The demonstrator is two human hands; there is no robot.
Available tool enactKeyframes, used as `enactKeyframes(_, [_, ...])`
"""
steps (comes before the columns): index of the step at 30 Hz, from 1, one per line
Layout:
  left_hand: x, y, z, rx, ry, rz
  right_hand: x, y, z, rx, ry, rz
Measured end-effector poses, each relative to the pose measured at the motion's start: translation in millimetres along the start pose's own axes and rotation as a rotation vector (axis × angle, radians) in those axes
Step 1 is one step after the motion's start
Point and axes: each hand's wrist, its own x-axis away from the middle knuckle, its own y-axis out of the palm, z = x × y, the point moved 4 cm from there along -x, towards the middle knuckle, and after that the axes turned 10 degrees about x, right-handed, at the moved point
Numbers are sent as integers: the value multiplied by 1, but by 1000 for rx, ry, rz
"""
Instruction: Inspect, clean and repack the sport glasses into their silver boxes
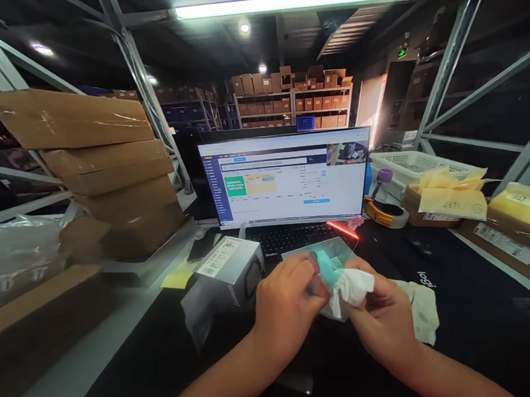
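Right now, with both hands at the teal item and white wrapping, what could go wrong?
The teal item might slip out of the crumpled white wrapping at the right hand. The left hand, which appears close to the grey box, might bump it.

The left forearm (228,372) slants up and rightward from the bottom edge; the right forearm (457,376) slants up and leftward from the lower right. Near lower centre, the left hand (285,301) shows its back, fingers (303,270) bent toward the thumb. Just beside it, the right hand (389,320) curls inward, thumb angled up and leftward.
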Motion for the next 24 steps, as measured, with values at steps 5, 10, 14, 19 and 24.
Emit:
enactKeyframes(5, [-2, -6, -3, 130, 33, 17, -2, -1, -9, 43, -188, -76])
enactKeyframes(10, [-2, -5, -2, 126, 78, -34, -10, -8, -10, 74, -197, -105])
enactKeyframes(14, [-1, -5, -2, 59, 71, -39, -12, -7, -9, 167, -194, -149])
enactKeyframes(19, [-4, -9, -6, -22, 80, 23, -9, 7, 1, 159, -88, -358])
enactKeyframes(24, [-3, -10, -6, -129, -23, 40, -7, 17, 14, -15, 73, -447])
